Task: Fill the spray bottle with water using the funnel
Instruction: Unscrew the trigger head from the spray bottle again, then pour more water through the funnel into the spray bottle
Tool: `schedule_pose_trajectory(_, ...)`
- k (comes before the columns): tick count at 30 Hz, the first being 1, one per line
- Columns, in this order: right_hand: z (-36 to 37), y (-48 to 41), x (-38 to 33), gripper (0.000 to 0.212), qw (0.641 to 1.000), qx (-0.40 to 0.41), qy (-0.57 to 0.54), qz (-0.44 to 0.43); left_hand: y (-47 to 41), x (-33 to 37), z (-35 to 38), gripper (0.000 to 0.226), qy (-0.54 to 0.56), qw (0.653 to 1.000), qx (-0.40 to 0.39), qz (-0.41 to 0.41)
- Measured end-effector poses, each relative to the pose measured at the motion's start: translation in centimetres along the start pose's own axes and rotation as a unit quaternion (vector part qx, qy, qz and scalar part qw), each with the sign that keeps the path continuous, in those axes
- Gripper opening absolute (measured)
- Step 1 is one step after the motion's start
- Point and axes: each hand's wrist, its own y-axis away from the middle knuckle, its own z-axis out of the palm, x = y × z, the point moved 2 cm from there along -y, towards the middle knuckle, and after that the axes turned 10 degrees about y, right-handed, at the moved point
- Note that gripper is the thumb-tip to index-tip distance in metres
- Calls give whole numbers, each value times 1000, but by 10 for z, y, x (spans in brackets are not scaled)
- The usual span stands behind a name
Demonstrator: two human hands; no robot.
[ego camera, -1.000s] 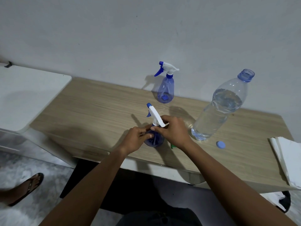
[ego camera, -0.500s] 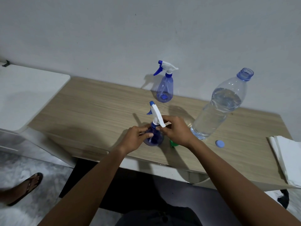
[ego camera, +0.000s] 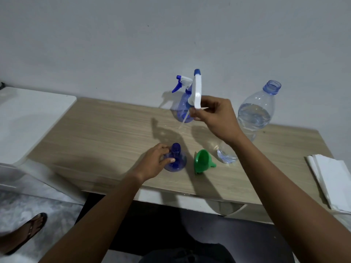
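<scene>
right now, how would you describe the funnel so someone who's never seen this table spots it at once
On the wooden table, look near the front edge, between the capless spray bottle held by the left hand and the big water bottle. The funnel lies on its side there, the only green thing among blue and clear plastic.

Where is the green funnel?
In the head view, the funnel lies on its side on the table, near the front edge, between the open spray bottle the left hand holds and the water bottle.
</scene>
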Motion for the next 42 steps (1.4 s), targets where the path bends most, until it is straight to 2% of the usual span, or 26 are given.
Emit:
schedule_pose_trajectory(2, -2, -9, 3, 29, 999, 32, 36, -1, -3, -2, 0, 22, 14, 1000, 0, -9)
schedule_pose_trajectory(5, 8, -15, 28, 24, 985, 36, 169, 22, -6, -3, 1, 20, 49, 999, 0, -24)
schedule_pose_trajectory(10, 38, -13, 97, 12, 929, -46, 351, 108, -8, -10, 4, 25, 77, 997, 7, -31)
schedule_pose_trajectory(14, 48, -15, 121, 19, 885, -100, 425, 163, -7, -16, 3, 49, 94, 993, 3, -70)
schedule_pose_trajectory(18, 50, -23, 126, 21, 872, -135, 431, 188, -9, -18, 5, 31, 101, 994, 6, -49)
schedule_pose_trajectory(27, 58, -28, 139, 21, 877, -160, 399, 213, -12, -19, 5, 29, 123, 992, 1, -22)
schedule_pose_trajectory(31, 51, -19, 137, 38, 903, -127, 336, 235, -13, -19, 4, 32, 116, 993, -6, -32)
schedule_pose_trajectory(37, 33, 22, 114, 51, 945, -61, 257, 195, -18, -19, 7, 33, 120, 992, 1, -45)
schedule_pose_trajectory(42, 25, 67, 112, 68, 952, -31, 265, 152, -22, -16, 9, 32, 111, 993, -3, -42)
